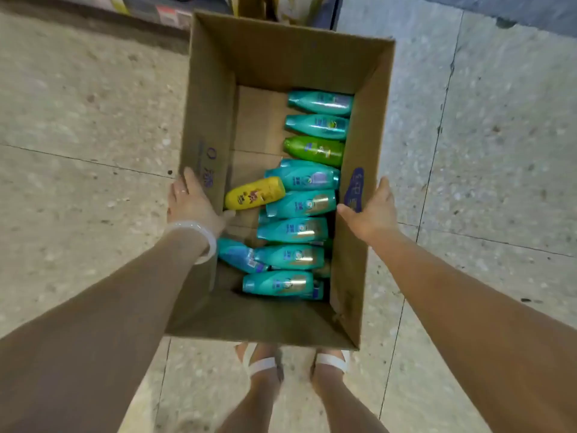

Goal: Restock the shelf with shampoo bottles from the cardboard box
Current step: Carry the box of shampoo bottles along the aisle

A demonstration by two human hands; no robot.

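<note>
From the head view, the person stands over a tall open brown cardboard box [218, 89] and has it by its two long walls. The left hand [190, 204] clasps the left wall, fingers flat down the outside and the thumb hooked over the rim to the inside. The right hand [371, 210] grips the right wall the same way, thumb inside, fingers outside.

Down on the box floor the teal plastic shampoo bottles [296, 229] lie on their sides in a row along the right wall, with one green bottle [315, 150] toward the far end, one yellow bottle [254, 193] near the left wall and one more teal bottle slanted beside it. None has left the box.

I'd say this is the carrying step: bringing the stock over to the shelving glimpsed at the floor's far edge. Next the box wants setting down by the shelf, freeing a hand to reach in for a bottle.
</note>
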